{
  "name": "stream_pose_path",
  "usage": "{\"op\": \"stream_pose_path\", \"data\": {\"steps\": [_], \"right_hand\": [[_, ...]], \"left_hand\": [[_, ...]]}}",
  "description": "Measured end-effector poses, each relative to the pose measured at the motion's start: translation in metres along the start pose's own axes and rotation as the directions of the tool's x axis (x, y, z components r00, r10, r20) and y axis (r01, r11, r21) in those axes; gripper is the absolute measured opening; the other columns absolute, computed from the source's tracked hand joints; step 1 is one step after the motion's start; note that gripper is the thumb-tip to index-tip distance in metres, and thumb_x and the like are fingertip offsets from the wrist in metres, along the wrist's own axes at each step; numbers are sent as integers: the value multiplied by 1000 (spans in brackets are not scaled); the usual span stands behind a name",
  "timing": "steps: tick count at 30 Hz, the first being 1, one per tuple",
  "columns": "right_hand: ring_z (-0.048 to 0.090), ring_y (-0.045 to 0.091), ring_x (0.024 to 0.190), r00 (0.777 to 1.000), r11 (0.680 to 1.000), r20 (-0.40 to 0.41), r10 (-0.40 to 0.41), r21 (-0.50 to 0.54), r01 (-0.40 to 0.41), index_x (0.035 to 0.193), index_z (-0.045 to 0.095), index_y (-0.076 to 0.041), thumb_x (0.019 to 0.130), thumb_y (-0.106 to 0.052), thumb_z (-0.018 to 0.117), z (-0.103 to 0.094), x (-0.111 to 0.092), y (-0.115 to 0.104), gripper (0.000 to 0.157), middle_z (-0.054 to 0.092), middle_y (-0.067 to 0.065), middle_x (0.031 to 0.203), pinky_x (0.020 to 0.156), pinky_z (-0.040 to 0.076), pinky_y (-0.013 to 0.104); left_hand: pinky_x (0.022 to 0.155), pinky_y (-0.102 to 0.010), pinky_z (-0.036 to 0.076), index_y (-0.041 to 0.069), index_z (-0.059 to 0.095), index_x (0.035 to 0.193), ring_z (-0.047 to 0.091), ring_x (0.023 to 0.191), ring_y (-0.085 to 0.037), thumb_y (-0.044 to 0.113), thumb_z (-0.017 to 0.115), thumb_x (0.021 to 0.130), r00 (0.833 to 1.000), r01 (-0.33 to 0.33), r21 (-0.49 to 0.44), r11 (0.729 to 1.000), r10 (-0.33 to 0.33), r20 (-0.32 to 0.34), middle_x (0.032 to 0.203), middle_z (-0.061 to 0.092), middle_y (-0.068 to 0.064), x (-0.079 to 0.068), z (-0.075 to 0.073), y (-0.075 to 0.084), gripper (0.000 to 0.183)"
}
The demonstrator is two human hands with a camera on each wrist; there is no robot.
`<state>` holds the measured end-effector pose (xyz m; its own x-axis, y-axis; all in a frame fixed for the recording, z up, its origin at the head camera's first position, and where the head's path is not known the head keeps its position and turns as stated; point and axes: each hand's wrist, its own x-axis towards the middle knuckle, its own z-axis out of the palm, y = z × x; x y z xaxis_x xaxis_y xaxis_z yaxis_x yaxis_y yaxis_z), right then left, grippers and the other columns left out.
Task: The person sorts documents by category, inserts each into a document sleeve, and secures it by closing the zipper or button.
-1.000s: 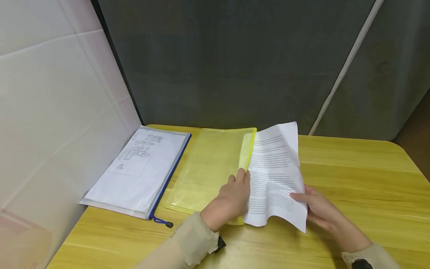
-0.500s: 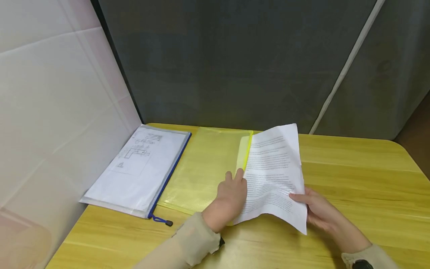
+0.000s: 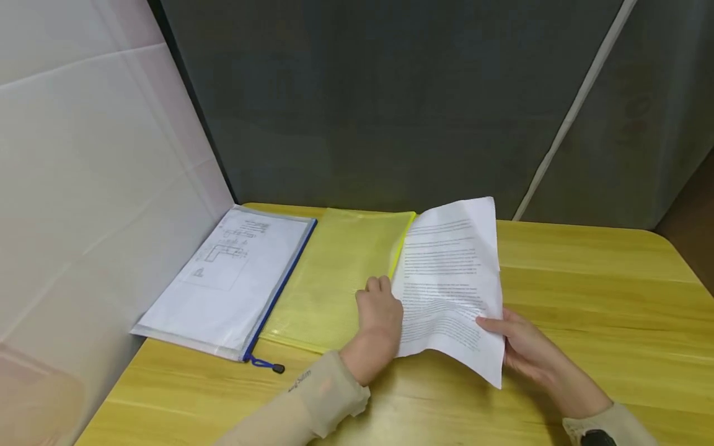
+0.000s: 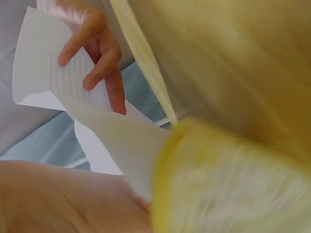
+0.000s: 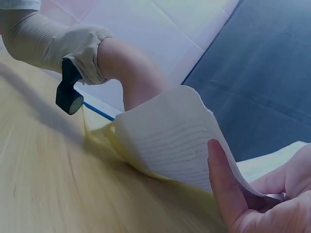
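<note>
A yellow translucent zip folder (image 3: 334, 272) lies in the middle of the table. At its right edge my left hand (image 3: 379, 316) grips the yellow rim, fingers curled; in the left wrist view the folder (image 4: 228, 179) arches up close to the lens. A printed sheet of paper (image 3: 446, 285) stands out to the right of that edge, bent and partly raised. Its lower right edge is pinched by my right hand (image 3: 524, 344), thumb on the printed face. In the right wrist view the paper (image 5: 170, 141) curves up beside the folder's rim. My left fingertips are partly hidden.
A clear zip folder with a blue edge (image 3: 229, 285) lies at the left, a printed drawing inside. Its blue zip pull (image 3: 268, 364) points to the front. A white wall (image 3: 100, 204) rises at the left, a dark panel (image 3: 362, 105) at the back.
The yellow folder's right edge has shifted left with my left hand. The pale strip of paper seen inside it has gone, with more paper outside. My right hand has barely moved.
</note>
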<state>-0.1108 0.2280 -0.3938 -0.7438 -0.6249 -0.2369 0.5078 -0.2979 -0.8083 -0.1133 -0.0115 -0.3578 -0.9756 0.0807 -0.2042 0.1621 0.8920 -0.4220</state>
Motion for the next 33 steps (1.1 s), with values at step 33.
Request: {"op": "stream_pose_path", "data": {"steps": [33], "right_hand": [[65,8,104,967,988,-254,22,-140,-59,137,30,-6,105,-13,45,8,4,10,36,64,-8,111,87,57,28]], "left_hand": [[46,-21,43,4,54,134,46,51,-9,30,79,81,966,-196,-224,955,228,124,120,36,-5,-10,-15,-9,64]]}}
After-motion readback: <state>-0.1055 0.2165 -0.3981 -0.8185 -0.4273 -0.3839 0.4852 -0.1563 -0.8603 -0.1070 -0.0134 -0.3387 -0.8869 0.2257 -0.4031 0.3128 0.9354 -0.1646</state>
